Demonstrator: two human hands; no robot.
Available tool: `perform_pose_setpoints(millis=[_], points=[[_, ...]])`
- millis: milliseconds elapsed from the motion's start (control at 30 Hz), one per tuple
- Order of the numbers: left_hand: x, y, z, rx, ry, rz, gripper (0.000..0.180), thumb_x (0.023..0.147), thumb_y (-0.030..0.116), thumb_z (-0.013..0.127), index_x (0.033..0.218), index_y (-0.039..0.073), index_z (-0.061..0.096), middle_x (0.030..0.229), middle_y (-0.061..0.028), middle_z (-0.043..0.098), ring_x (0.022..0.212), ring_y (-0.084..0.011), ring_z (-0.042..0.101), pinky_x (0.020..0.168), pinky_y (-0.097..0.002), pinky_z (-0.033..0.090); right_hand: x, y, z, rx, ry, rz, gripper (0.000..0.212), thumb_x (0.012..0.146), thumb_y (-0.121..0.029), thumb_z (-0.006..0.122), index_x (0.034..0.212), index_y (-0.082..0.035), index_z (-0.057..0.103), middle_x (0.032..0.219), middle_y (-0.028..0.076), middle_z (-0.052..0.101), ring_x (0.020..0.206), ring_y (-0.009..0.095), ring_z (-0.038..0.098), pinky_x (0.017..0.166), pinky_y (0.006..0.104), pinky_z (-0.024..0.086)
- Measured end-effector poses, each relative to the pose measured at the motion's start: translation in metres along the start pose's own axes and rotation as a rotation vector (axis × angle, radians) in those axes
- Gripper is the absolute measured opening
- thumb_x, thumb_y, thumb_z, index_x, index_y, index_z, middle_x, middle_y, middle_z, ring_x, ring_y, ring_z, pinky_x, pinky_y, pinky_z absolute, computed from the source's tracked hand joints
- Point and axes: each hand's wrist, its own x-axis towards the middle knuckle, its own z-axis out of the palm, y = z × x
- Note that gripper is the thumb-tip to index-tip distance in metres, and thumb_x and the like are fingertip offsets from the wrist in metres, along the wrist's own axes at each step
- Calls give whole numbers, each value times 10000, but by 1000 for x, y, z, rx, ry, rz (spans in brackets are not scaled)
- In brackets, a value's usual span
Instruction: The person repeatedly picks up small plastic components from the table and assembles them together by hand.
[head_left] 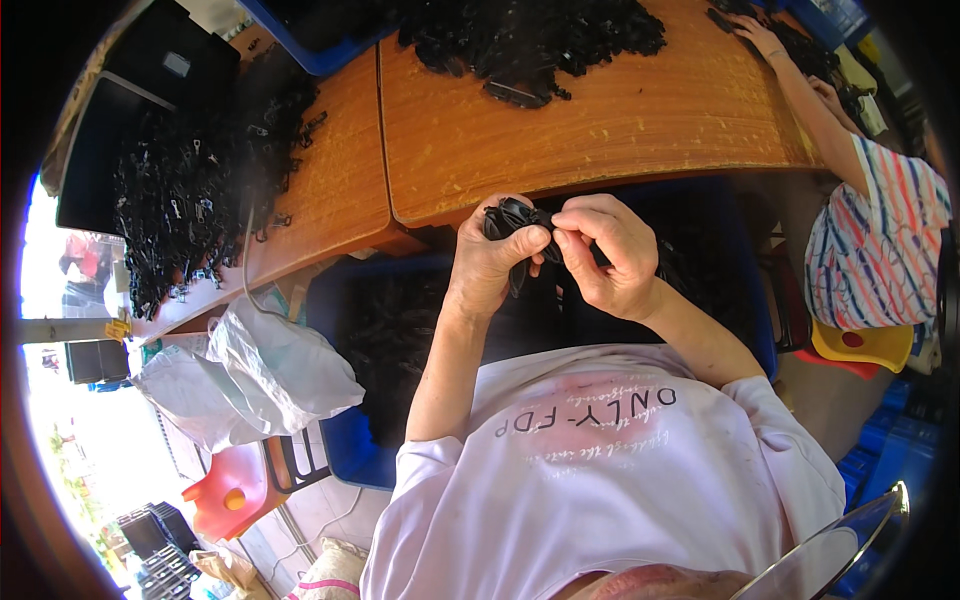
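Observation:
A small black bundle [510, 216], looking like a coiled cable, is held up just in front of the table's near edge. My left hand [488, 262] wraps round it, thumb across the front, with a dark loop hanging below the fingers. From the other side, my right hand [612, 258] pinches the bundle's right end between thumb and fingertips. The exact part under those fingertips is too small to make out. Beneath both hands lies a dark heap of black pieces in a blue bin [352, 462].
On the wooden table [600, 125] lie a black heap [530, 40] and, leftward, a pile of small black parts [195, 200]. A white plastic bag [285, 365] hangs by the left edge, above a pink stool [222, 500]. At right, a person in a striped shirt [875, 235] reaches over the table.

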Motion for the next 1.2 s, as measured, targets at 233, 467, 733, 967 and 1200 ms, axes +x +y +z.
perform_pose_setpoints(millis=[233,467,733,967,1200], points=[[-7,-5,0,79,-14,58,494,824,299,904,1141,-12,687,850,-53,689,687,-123,644,585,-264,549,4,-1,4,-117,-60,-62,279,799,78,742,1051,-19,671,922,132,676,731,294,663,601,372,546],[-13,-11,5,0,3,42,520,863,373,863,1174,-3,682,896,-53,689,716,-121,653,578,-257,544,-1,-1,2,-224,-115,-136,301,749,59,745,1030,-26,677,940,108,677,715,282,660,575,362,542],[-29,-8,21,33,314,18,260,917,173,633,996,-51,741,962,-84,708,948,-186,633,890,-307,483,-21,-13,15,4,-249,37,339,810,-48,739,1148,-35,712,1076,104,653,896,299,654,665,399,566],[-44,-25,-7,86,405,-26,214,935,135,634,971,-40,753,907,-64,713,845,-154,654,785,-276,501,-41,-6,39,-163,-322,-197,376,799,-136,803,1137,-7,702,1001,128,654,774,293,648,624,366,561],[-92,-1,-125,1449,364,-124,575,793,232,818,1280,-41,683,1129,-205,753,1041,-320,722,927,-364,555,30,56,5,-255,-171,25,95,925,-125,695,1009,-81,705,882,96,687,790,313,679,665,432,547]])
